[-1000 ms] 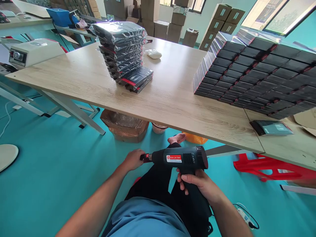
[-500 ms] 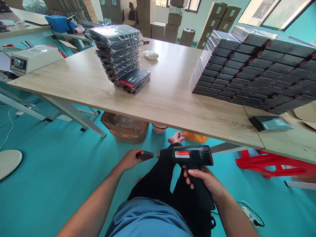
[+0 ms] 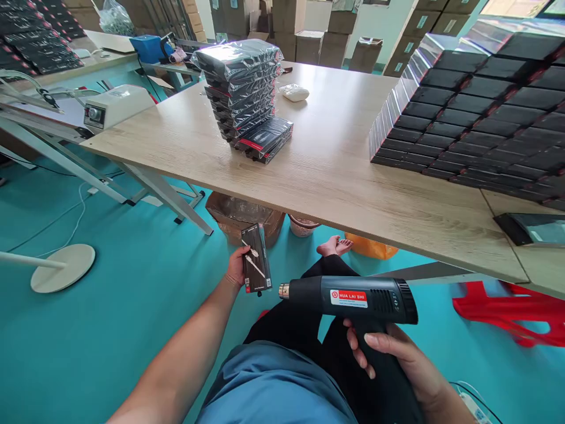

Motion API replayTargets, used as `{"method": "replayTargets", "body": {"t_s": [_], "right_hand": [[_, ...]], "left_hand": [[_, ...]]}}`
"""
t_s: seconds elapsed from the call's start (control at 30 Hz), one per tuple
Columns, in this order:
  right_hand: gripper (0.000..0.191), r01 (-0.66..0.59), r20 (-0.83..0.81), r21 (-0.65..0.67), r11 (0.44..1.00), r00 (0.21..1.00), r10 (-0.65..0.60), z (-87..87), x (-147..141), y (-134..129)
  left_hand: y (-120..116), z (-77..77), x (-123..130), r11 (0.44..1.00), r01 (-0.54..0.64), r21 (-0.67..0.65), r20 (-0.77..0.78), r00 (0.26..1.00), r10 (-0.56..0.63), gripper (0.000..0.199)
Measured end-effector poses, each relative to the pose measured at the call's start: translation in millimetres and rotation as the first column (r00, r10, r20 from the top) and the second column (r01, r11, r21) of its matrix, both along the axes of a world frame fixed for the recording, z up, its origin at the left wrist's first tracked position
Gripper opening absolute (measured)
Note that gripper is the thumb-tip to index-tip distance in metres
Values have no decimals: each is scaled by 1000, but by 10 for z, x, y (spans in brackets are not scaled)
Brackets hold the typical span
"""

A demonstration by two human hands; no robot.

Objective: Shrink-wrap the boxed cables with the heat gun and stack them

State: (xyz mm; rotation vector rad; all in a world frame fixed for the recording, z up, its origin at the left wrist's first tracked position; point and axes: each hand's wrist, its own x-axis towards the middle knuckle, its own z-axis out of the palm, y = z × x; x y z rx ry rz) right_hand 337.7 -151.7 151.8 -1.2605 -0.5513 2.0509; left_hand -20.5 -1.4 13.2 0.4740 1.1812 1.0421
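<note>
Holding a slim dark box [image 3: 256, 259] by its left edge, my left hand [image 3: 237, 266] has its fingers closed on it, the thumb lying across the printed front. A pale, cable-like picture shows there; what the box contains I cannot see. It is low in front of me, short of the worktop [image 3: 326, 176] and above the floor, tilted slightly. My right hand [image 3: 408, 353] has its fingers wrapped around the handle of a heat gun [image 3: 348, 299], whose nozzle points left, just beside the box's lower corner, with a small gap between.

Under the worktop's near edge stands an open brown carton [image 3: 229, 227] with crumpled clear plastic inside. Near it is a small bin [image 3: 302, 228], its contents too small to make out, and farther right an orange bag [image 3: 373, 246].

On the worktop, a leaning stack of boxes [image 3: 241, 88] in loose clear film has more wrapped boxes against its foot. A white packet [image 3: 294, 92] lies behind it. To the right rises a big block of black boxes [image 3: 468, 118] in glossy film, a single box [image 3: 538, 229] lying flat before it. At far left, a clear bag [image 3: 115, 20] holds small greenish pieces.
</note>
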Motion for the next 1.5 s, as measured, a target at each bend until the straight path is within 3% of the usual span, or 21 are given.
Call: {"method": "replayTargets", "body": {"t_s": [0.1,0.23,0.43,0.5,0.6,0.73,0.83,0.9,1.17,1.27,1.5], "right_hand": [[40,-27,-15,20,999,1000,27,7,-81,42],[40,-28,-4,47,999,1000,28,3,-142,92],[37,-30,2,34,999,1000,30,-19,-140,96],[37,-10,10,35,999,1000,10,-36,-120,89],[37,14,48,43,999,999,-16,-43,-105,77],[39,-28,89,68,997,996,22,-4,-151,55],[39,-88,114,78,993,990,79,30,-215,31],[41,-122,133,95,988,985,109,41,-253,15],[40,-160,206,129,979,970,132,43,-338,3],[37,-149,216,138,979,969,117,36,-386,36],[40,-39,264,187,982,964,-12,-70,-459,321]], "left_hand": [[-17,-3,7,990,-72,-120,177,980,93,29],[-53,-7,-12,987,-85,-139,305,944,124,29],[-84,52,20,1000,-16,21,595,803,0,58],[-67,92,58,999,39,20,615,788,-43,62],[-11,110,138,993,98,-69,486,872,-52,48],[80,40,268,980,61,-189,82,996,-46,26],[128,-15,336,977,31,-209,-187,980,-71,33],[144,-28,359,979,25,-201,-275,958,-81,36],[104,-2,400,981,24,-193,-340,936,-90,38],[65,-2,427,973,18,-230,-373,922,-106,50],[-45,47,521,967,179,-183,-286,931,-227,67]]}}
